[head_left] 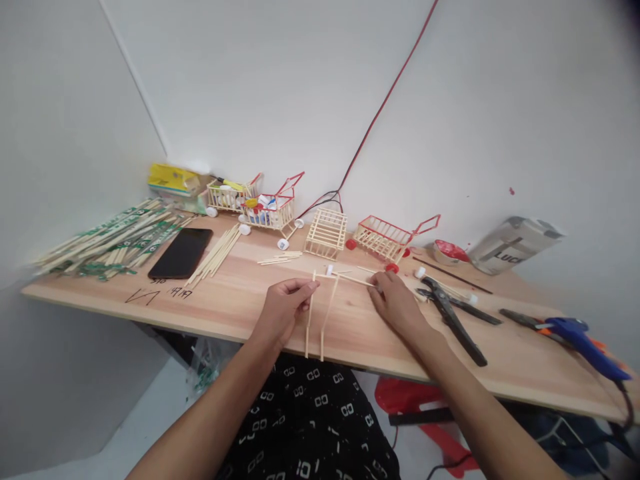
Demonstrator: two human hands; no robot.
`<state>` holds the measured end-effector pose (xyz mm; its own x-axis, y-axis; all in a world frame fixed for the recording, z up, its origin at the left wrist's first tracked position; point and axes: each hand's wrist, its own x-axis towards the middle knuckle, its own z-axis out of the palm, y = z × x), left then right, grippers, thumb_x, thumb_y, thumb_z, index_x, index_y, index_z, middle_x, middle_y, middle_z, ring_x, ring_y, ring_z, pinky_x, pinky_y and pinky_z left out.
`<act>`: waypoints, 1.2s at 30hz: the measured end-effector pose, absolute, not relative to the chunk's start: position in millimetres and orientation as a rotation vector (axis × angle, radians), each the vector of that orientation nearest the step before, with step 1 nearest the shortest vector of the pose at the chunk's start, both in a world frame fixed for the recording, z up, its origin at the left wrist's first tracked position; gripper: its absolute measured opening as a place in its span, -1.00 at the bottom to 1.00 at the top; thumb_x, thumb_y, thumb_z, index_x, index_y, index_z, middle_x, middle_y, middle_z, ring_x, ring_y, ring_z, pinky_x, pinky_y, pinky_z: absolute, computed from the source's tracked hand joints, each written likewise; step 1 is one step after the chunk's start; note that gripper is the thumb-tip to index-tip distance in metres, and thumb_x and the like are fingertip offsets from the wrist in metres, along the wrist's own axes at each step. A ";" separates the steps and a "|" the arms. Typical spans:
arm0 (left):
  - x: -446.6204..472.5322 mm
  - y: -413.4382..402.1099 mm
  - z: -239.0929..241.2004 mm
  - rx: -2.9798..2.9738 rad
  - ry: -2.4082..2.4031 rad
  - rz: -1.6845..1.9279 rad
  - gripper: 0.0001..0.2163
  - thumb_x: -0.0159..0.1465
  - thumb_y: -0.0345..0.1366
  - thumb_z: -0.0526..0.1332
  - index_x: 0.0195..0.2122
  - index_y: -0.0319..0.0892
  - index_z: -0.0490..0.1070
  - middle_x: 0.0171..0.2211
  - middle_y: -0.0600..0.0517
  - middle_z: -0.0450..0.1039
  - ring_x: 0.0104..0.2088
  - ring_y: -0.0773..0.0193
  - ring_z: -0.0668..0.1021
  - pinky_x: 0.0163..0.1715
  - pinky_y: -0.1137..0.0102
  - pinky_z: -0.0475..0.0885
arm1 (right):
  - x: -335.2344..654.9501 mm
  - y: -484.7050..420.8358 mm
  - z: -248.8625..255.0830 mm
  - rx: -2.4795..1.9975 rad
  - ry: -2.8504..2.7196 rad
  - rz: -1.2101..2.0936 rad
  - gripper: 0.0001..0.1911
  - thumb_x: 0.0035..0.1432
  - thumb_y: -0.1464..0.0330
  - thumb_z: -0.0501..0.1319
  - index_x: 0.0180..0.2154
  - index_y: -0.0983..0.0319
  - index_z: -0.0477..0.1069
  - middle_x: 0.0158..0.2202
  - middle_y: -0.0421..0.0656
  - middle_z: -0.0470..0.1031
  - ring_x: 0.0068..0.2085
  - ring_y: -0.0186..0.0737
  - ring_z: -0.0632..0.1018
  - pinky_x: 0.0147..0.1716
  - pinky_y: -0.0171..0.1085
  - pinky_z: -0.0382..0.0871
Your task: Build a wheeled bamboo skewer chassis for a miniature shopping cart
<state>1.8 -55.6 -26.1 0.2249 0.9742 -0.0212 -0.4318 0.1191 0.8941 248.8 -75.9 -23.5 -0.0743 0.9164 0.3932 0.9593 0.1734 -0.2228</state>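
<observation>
My left hand [285,307] pinches a small U-shaped frame of thin bamboo sticks [330,303] between thumb and fingers, its two long legs pointing toward the table's front edge. Low over the tabletop, my right hand [397,300] has its fingers curled at the end of a bamboo stick [356,279]. Near that stick's far end is a white wheel [329,270]; whether they are joined is unclear. Just behind both hands stands a bare bamboo cart basket [326,233]. A red-rimmed bamboo cart [383,238] with red wheels is to its right.
Pliers [453,320] and a blue glue gun [575,337] lie at right, near a red paint bowl [449,252] and a tilted can [515,245]. Leftward are a phone [181,253], loose sticks [215,255], packaged sticks [115,240] and a filled cart [270,212].
</observation>
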 end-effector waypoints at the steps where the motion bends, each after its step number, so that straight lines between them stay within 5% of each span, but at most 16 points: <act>1: 1.9 -55.9 -25.3 0.911 0.758 1.182 -0.76 -0.07 -0.20 0.44 -0.47 -0.27 0.55 -0.60 0.10 0.30 -0.57 0.47 0.26 -0.54 0.49 0.15 | 249.3 -75.7 -23.0 -1.752 -2.006 -0.123 -0.90 0.22 0.36 0.04 -0.30 0.22 0.30 -0.29 -0.06 0.36 -0.24 -0.10 0.40 -0.25 -0.18 0.27; 8: 3.3 -56.0 -24.9 0.929 0.770 1.178 -0.78 -0.06 -0.21 0.44 -0.50 -0.26 0.53 -0.63 0.10 0.27 -0.57 0.45 0.25 -0.53 0.47 0.15 | 239.4 -86.4 10.6 -1.581 -1.797 -0.075 -0.85 0.22 0.27 0.09 -0.27 0.20 0.36 -0.33 -0.15 0.38 -0.37 -0.22 0.37 -0.35 -0.24 0.25; 14: 3.2 -55.7 -28.7 0.956 0.764 1.188 -0.80 0.00 -0.20 0.40 -0.48 -0.25 0.54 -0.62 0.10 0.27 -0.56 0.44 0.26 -0.51 0.46 0.16 | 207.5 -95.1 37.2 -1.380 -1.943 -0.075 -0.87 0.25 0.30 0.08 -0.33 0.18 0.33 -0.33 -0.14 0.39 -0.26 -0.17 0.40 -0.25 -0.21 0.26; 36: 5.5 -57.7 -27.1 0.981 0.834 1.210 -0.70 -0.04 -0.09 0.40 -0.48 -0.25 0.51 -0.63 0.12 0.25 -0.57 0.43 0.24 -0.53 0.45 0.11 | 193.4 -85.8 16.1 -1.379 -1.987 -0.042 -0.86 0.25 0.30 0.07 -0.34 0.18 0.32 -0.34 -0.13 0.40 -0.26 -0.16 0.41 -0.24 -0.19 0.26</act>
<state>5.5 -57.7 -27.1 0.1740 0.9847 -0.0085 -0.3583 0.0714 0.9309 193.4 -85.8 16.1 -0.1814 0.8082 0.5602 0.8310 0.4306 -0.3522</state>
